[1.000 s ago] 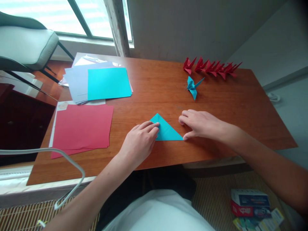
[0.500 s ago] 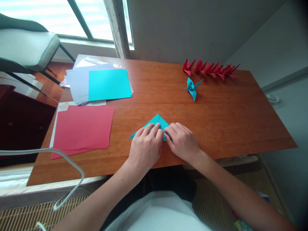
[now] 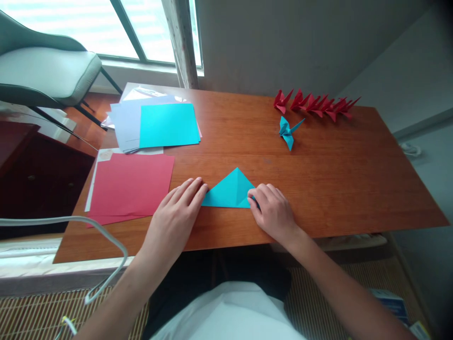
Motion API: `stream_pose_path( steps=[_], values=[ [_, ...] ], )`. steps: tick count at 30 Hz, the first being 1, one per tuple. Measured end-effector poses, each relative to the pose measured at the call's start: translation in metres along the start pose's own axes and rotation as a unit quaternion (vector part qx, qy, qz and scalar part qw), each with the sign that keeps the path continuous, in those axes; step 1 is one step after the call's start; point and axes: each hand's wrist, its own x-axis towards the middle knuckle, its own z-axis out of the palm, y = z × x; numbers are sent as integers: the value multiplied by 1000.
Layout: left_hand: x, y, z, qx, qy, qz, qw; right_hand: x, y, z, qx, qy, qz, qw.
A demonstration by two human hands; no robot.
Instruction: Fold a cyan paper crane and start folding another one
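Observation:
A blue sheet of origami paper, folded into a triangle with a crease down its middle, lies on the wooden table in front of me. My left hand rests over its left corner, fingers stretched out and flat. At the opposite corner, my right hand has its fingers curled and pinched on the paper, hiding that tip. Beyond the triangle, toward the back right, stands a finished blue paper crane.
Several red paper cranes form a row along the table's back edge. To the left lie red sheets, and behind them a blue sheet on pale papers. A white cable hangs over the front left; a chair stands beyond.
My left hand has slid left from the middle of the triangle to its left corner, uncovering the centre. My right hand has shifted slightly right. The view has turned a little left.

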Motion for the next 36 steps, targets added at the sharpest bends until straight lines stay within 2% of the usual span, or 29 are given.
stream_pose_path(
  steps=[1,3,5,7,10,12,14,18,23,30,36],
  values=[
    [-5,4,-1,2,5,-24,1000,0,0,0,1,0,-1,1000],
    [-12,16,1,-1,57,-29,998,0,1,0,-1,0,-2,1000],
    [-15,32,6,-25,104,8,994,1,1,-2,-4,-3,-2,1000],
    [-14,48,12,-42,79,51,995,0,-3,-2,-11,4,4,1000],
    [-11,62,21,-47,19,38,998,-5,-17,-1,-2,35,-5,999],
    [-11,64,25,-49,9,43,998,-12,-28,0,28,31,-51,998],
    [-12,61,26,-47,3,58,997,-22,-37,2,40,-9,-81,996],
    [-15,54,25,-38,-17,82,996,-45,-37,-2,22,-56,-61,996],
    [-14,56,23,-40,-30,62,997,-64,-24,-9,7,-78,-32,996],
    [-14,60,24,-61,-32,28,997,-67,-17,-7,34,-11,33,999],
    [-14,65,25,-46,-24,9,999,-56,4,-10,96,73,89,989]
  ],
)
